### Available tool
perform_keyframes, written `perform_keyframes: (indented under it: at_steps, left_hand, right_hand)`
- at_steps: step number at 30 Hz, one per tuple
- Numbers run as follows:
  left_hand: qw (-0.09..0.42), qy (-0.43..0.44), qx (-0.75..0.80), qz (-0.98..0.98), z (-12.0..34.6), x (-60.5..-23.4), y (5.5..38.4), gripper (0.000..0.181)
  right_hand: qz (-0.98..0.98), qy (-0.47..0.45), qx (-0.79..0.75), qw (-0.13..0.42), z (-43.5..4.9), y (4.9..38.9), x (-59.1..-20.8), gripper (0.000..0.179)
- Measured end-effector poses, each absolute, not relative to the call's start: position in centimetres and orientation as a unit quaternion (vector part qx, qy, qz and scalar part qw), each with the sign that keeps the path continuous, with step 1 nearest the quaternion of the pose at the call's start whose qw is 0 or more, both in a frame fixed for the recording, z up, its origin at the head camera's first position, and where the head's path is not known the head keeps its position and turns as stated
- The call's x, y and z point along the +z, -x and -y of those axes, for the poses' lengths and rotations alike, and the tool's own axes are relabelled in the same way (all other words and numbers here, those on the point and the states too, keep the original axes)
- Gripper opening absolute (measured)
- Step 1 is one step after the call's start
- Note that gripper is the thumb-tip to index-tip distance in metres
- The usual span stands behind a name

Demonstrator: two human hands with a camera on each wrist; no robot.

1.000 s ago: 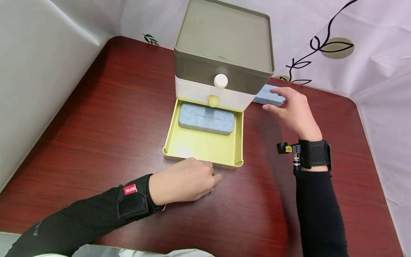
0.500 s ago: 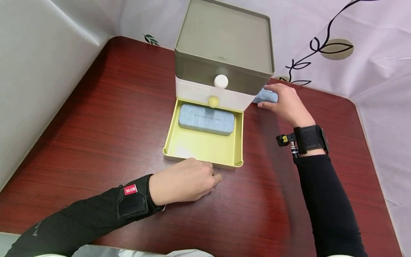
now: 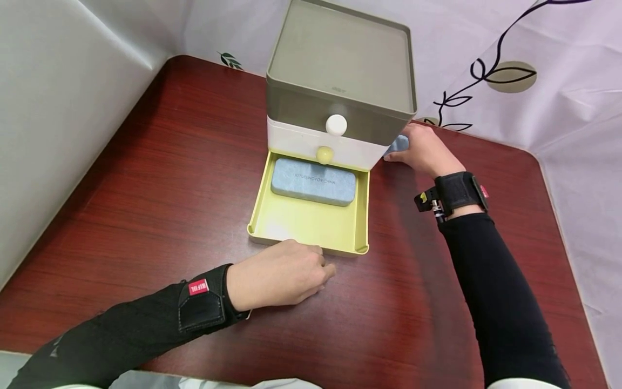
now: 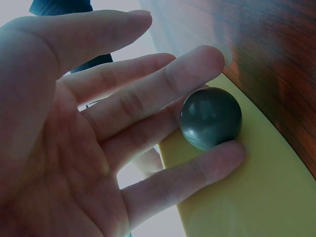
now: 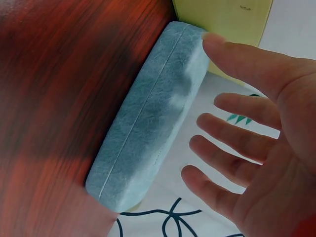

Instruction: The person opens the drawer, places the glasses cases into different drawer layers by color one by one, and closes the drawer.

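In the head view, my left hand (image 3: 282, 274) is at the front of the pulled-out yellow drawer (image 3: 311, 224). The left wrist view shows its fingers on either side of a dark round knob (image 4: 211, 118), holding it, with the thumb apart. One blue glasses case (image 3: 313, 181) with printed lettering lies at the back of the drawer. A second blue glasses case (image 5: 148, 113) lies on the table right of the drawer unit. My right hand (image 3: 427, 148) is at this case, partly hiding it. Its thumb tip meets the case's edge in the right wrist view; the other fingers are spread.
The drawer unit (image 3: 340, 59) stands at the back, grey above white, with a white knob (image 3: 336, 125) and a yellow knob (image 3: 324, 155). A white patterned curtain (image 3: 573, 119) hangs behind the reddish wooden table (image 3: 194, 178).
My right hand has moved left and a little away from me, towards the drawer unit, covering more of the second glasses case. The left hand and the drawer have stayed in place.
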State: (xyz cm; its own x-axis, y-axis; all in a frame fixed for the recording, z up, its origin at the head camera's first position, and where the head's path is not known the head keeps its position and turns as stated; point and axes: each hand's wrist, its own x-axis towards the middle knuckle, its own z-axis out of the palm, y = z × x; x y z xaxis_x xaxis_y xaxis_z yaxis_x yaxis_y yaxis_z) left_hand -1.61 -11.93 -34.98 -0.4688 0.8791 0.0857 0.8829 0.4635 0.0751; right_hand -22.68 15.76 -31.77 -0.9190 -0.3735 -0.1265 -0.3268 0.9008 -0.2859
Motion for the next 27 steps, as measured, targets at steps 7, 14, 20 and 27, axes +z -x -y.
perform_keyframes:
  at_steps: [7, 14, 20, 27]
  left_hand:
    - [0.014, 0.513, -0.056, 0.856, 11.9, -35.0, 1.6, 0.013]
    - [0.017, 0.512, -0.052, 0.857, 11.9, -34.9, 1.6, 0.013]
    - [0.014, 0.511, -0.052, 0.858, 12.0, -34.9, 1.6, 0.012]
    - [0.013, 0.512, -0.054, 0.857, 11.9, -35.0, 1.6, 0.011]
  right_hand:
    - [-0.972, 0.170, -0.119, 0.110, -15.4, 23.3, -32.1, 0.077]
    - [-0.972, 0.177, -0.106, 0.113, -15.3, 24.1, -32.5, 0.086]
    - [-0.971, 0.169, -0.108, 0.129, -15.1, 24.7, -32.9, 0.082]
    - [-0.971, 0.169, -0.111, 0.130, -15.2, 25.3, -33.0, 0.079]
